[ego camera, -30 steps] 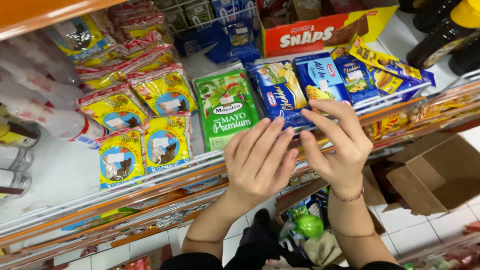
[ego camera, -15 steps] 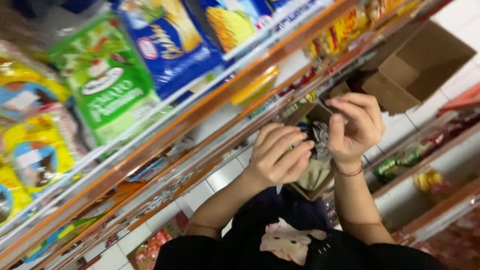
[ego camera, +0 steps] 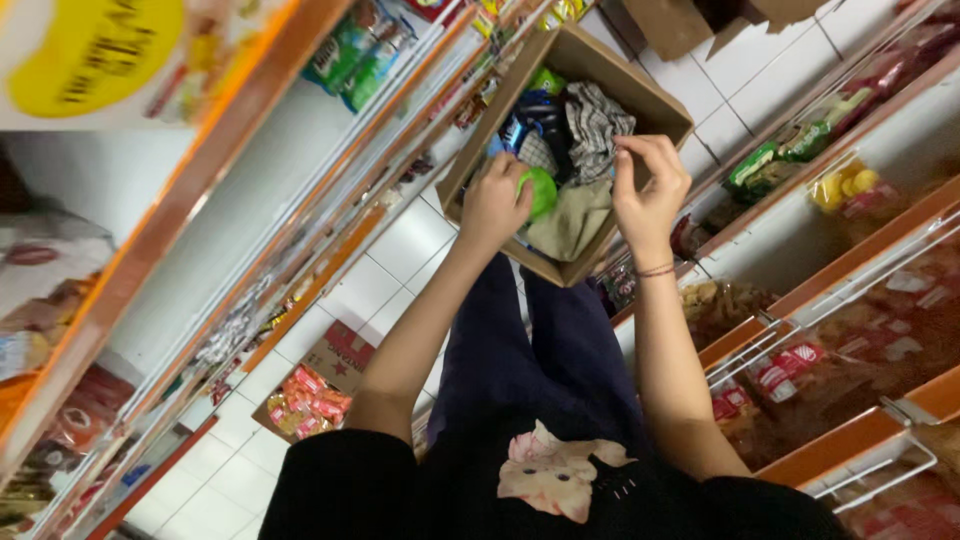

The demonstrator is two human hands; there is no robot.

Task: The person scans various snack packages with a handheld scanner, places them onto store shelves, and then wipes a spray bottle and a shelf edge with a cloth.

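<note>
Green round object [ego camera: 541, 190] sits in the cardboard box [ego camera: 655, 105] on the floor, touching the left hand [ego camera: 493, 203], whose curled fingers close around its left side, while the right hand [ego camera: 648, 190] pinches checked cloth [ego camera: 595, 120] just right.

The cardboard box [ego camera: 655, 105] is plain brown. Inside it, a bright green ball [ego camera: 541, 190] lies beside a grey-and-white checked cloth [ego camera: 595, 125], a dull olive cloth [ego camera: 572, 222] and a dark blue packet [ego camera: 540, 112]. The shelf edge [ego camera: 190, 200] on the left is orange. The floor tiles [ego camera: 405, 240] are white. Near the person, the trousers [ego camera: 560, 350] are dark navy, and the black shirt [ego camera: 450, 500] bears a cream and pink cat picture [ego camera: 555, 478].
</note>
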